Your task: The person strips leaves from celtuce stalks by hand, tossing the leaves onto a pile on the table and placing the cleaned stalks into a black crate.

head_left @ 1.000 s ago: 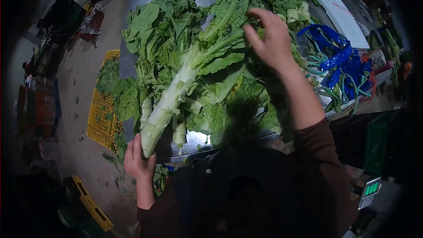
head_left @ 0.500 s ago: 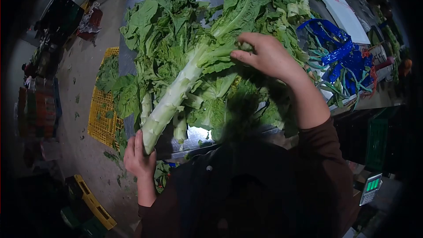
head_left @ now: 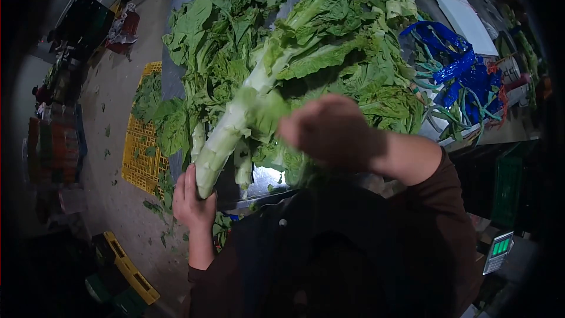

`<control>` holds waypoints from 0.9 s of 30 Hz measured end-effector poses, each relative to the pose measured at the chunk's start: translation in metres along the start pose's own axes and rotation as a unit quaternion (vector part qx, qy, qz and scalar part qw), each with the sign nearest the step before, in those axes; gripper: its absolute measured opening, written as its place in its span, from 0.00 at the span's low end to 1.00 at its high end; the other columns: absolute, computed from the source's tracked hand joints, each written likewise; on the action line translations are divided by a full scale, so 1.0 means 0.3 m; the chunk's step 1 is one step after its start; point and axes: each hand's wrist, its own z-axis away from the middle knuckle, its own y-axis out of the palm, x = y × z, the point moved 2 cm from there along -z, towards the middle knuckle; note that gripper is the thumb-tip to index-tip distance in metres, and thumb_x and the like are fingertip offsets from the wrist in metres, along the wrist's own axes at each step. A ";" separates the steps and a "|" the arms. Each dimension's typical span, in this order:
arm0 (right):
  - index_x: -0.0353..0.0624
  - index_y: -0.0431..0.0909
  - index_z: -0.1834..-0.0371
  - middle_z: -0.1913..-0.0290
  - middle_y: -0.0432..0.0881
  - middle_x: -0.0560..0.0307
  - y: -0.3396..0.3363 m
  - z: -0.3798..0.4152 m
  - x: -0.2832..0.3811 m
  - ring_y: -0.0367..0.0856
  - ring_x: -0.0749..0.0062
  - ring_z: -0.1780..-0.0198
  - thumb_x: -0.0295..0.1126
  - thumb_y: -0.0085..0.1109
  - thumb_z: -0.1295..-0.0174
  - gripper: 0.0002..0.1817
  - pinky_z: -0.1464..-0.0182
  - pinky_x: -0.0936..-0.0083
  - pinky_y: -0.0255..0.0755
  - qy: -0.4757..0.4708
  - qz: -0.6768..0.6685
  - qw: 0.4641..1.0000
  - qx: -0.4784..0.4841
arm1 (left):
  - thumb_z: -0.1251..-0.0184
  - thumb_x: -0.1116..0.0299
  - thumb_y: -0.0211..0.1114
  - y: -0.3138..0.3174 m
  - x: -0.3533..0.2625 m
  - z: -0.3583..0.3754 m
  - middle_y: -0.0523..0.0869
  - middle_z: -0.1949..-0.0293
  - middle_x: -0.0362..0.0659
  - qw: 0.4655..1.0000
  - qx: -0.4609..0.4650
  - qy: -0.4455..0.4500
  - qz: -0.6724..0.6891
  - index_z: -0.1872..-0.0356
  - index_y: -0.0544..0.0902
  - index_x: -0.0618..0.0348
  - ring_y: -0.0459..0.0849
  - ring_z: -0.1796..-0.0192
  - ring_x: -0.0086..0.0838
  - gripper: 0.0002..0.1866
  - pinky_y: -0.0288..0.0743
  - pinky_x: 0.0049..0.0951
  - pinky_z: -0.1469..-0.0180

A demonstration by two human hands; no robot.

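A celtuce (head_left: 222, 135) with a thick, pale green stem slants across the head view, its leafy top pointing up and away. My left hand (head_left: 195, 200) is closed around the stem's lower end. Right of the stem, my right hand (head_left: 329, 132) is a blurred fist, its fingers bent round the end of a smeared celtuce leaf (head_left: 269, 111). Underneath lies a heap of leaves (head_left: 218, 35) and more celtuce stems on a metal table (head_left: 259, 185).
Blue plastic strips and green ties (head_left: 459, 70) lie at the table's right, beside a white board (head_left: 456, 12). A yellow crate (head_left: 138, 159) with leaves stands at the left on the littered floor (head_left: 109, 106). A device with a lit green display (head_left: 500, 247) is at lower right.
My right hand has swept down towards my body, drawing a leaf away from the stem. My left hand keeps its hold on the stem's lower end, shifted slightly.
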 end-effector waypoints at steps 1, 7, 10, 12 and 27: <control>0.48 0.75 0.71 0.75 0.79 0.59 0.013 -0.006 0.061 0.81 0.72 0.73 0.32 0.57 0.43 0.03 0.74 0.73 0.73 -0.034 0.084 0.986 0.140 | 0.67 0.76 0.69 0.011 -0.006 -0.001 0.83 0.52 0.44 1.000 0.000 -0.010 0.013 0.43 0.79 0.46 0.83 0.53 0.41 0.38 0.77 0.37 0.52; 0.45 0.80 0.58 0.63 0.81 0.56 -0.147 0.092 -0.113 0.81 0.59 0.60 0.34 0.62 0.43 0.11 0.57 0.67 0.75 0.161 -0.004 0.986 0.050 | 0.67 0.77 0.69 0.007 0.018 0.008 0.83 0.52 0.45 0.999 0.015 -0.027 0.041 0.41 0.77 0.47 0.83 0.53 0.42 0.40 0.77 0.36 0.52; 0.43 0.78 0.53 0.55 0.81 0.50 -0.246 0.138 -0.244 0.79 0.56 0.50 0.33 0.62 0.42 0.14 0.47 0.62 0.72 0.211 0.112 0.970 0.043 | 0.67 0.78 0.69 -0.008 0.036 0.018 0.83 0.52 0.45 0.998 0.025 -0.026 0.054 0.40 0.76 0.49 0.83 0.52 0.42 0.41 0.77 0.36 0.50; 0.43 0.77 0.50 0.53 0.81 0.50 -0.277 0.175 -0.361 0.79 0.53 0.49 0.33 0.63 0.43 0.17 0.46 0.59 0.72 0.298 0.256 0.919 -0.040 | 0.67 0.79 0.69 -0.010 0.036 0.023 0.83 0.52 0.45 0.998 0.026 -0.023 0.060 0.39 0.76 0.50 0.83 0.52 0.42 0.41 0.77 0.36 0.50; 0.37 0.71 0.46 0.60 0.80 0.45 -0.220 0.278 -0.605 0.78 0.61 0.60 0.43 0.49 0.31 0.21 0.56 0.70 0.71 0.365 -0.091 0.926 0.031 | 0.65 0.77 0.70 -0.030 0.066 0.051 0.83 0.50 0.46 0.998 0.046 -0.017 0.037 0.41 0.77 0.51 0.82 0.49 0.42 0.38 0.77 0.38 0.48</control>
